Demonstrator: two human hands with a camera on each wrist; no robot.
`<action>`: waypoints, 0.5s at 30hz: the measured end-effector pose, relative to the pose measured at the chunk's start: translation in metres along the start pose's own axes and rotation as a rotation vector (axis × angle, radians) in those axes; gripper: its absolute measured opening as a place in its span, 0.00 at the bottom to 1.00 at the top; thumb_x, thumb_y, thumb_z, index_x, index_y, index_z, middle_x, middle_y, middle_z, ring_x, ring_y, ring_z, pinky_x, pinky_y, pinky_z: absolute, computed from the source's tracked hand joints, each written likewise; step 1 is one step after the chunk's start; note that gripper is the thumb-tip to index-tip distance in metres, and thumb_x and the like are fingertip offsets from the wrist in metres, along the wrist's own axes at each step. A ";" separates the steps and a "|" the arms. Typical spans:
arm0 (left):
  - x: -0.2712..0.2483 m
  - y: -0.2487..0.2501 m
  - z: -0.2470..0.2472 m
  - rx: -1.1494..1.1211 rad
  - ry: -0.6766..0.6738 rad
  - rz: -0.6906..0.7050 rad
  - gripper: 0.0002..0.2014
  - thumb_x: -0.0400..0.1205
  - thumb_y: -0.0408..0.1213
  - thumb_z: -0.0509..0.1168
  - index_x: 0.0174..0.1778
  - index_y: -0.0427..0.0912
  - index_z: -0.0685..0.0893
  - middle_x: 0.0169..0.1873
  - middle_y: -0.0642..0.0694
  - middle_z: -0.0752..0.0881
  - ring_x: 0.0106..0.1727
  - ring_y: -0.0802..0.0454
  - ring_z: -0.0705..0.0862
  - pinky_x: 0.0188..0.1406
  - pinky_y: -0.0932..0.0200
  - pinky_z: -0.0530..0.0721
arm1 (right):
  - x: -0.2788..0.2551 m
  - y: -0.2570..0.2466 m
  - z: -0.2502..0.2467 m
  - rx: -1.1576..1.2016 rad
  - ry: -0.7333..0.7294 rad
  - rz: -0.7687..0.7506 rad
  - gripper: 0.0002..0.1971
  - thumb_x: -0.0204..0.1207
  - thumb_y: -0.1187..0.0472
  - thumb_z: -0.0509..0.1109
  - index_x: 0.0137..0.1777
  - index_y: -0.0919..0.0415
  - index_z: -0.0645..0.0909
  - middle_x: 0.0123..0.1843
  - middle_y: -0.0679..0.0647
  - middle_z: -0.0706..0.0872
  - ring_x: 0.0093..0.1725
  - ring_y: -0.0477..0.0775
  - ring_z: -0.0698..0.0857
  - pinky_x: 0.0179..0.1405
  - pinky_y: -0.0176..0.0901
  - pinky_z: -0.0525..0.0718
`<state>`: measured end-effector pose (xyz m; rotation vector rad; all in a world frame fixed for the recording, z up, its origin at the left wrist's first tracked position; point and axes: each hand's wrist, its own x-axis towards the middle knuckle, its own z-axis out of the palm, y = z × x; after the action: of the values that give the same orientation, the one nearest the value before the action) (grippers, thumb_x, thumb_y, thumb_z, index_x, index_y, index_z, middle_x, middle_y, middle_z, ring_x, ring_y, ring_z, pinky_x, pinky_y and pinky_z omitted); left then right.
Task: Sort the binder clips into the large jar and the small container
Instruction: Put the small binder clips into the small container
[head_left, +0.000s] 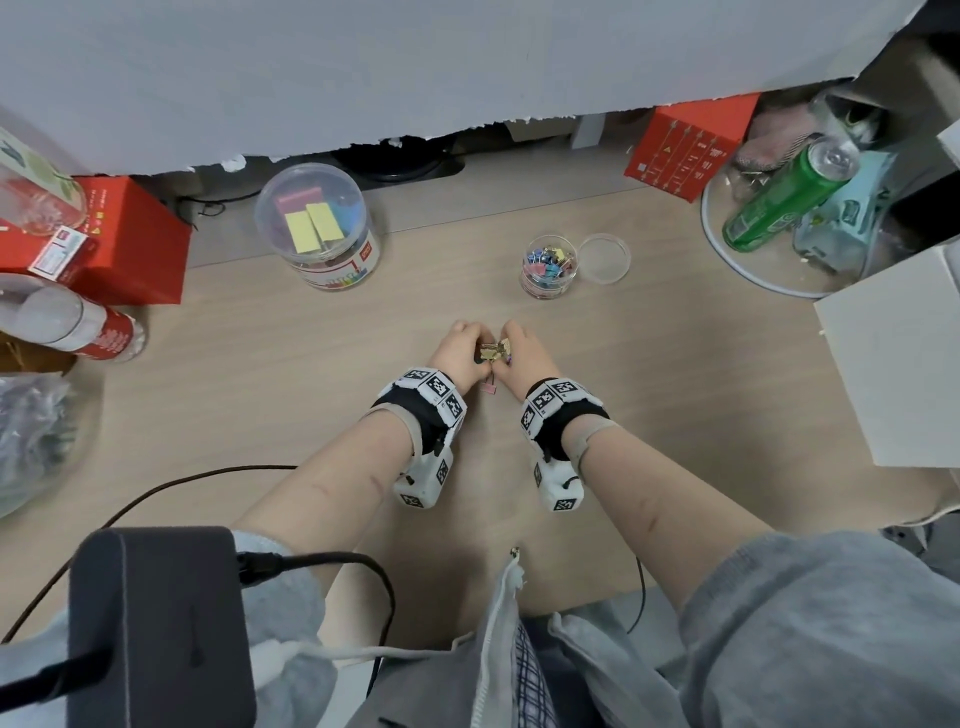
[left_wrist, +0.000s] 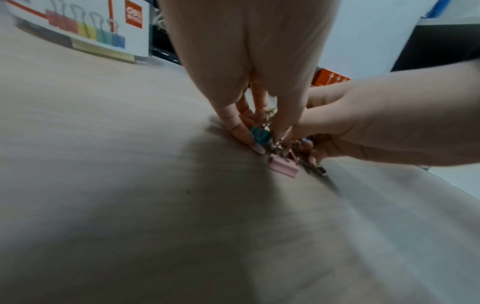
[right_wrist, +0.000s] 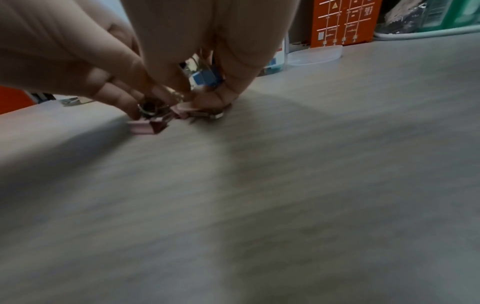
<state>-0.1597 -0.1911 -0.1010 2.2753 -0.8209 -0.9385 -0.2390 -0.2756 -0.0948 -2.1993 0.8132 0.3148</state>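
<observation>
On your wooden desk (head_left: 675, 364) a red box (head_left: 124, 244) stands at the far left and another red box (head_left: 691, 150) at the back right. Beside that one, a green can (head_left: 779, 200) lies tilted in a clear bowl (head_left: 727, 249). A black cable (head_left: 171, 483) crosses the near left of your desk.

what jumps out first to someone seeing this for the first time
Both hands, left and right, meet at the desk's middle, fingers bunched on a clump of binder clips. Beyond them stands a small open container full of coloured clips, with a big lidded jar farther left.
</observation>
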 end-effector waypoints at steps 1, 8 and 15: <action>0.000 0.000 0.000 -0.016 0.019 -0.003 0.15 0.71 0.23 0.65 0.55 0.30 0.80 0.55 0.33 0.78 0.59 0.40 0.77 0.58 0.63 0.70 | -0.001 0.001 -0.001 0.018 0.003 -0.003 0.12 0.75 0.68 0.63 0.57 0.70 0.70 0.59 0.69 0.76 0.57 0.68 0.77 0.52 0.56 0.74; -0.005 0.002 -0.001 -0.230 0.137 -0.032 0.11 0.70 0.22 0.67 0.46 0.35 0.83 0.43 0.42 0.79 0.42 0.49 0.76 0.47 0.58 0.77 | -0.002 -0.002 -0.010 0.146 0.048 -0.007 0.03 0.78 0.69 0.57 0.48 0.61 0.67 0.56 0.71 0.80 0.55 0.67 0.79 0.50 0.50 0.73; -0.004 0.041 -0.025 -0.427 0.206 0.026 0.12 0.71 0.30 0.71 0.49 0.38 0.81 0.37 0.39 0.79 0.37 0.46 0.77 0.42 0.48 0.83 | -0.001 -0.010 -0.031 0.268 0.191 -0.063 0.07 0.81 0.67 0.57 0.57 0.66 0.72 0.59 0.68 0.81 0.59 0.67 0.80 0.58 0.56 0.78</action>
<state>-0.1569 -0.2095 -0.0562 1.9431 -0.5029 -0.7650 -0.2344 -0.2927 -0.0677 -2.0167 0.8342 -0.0362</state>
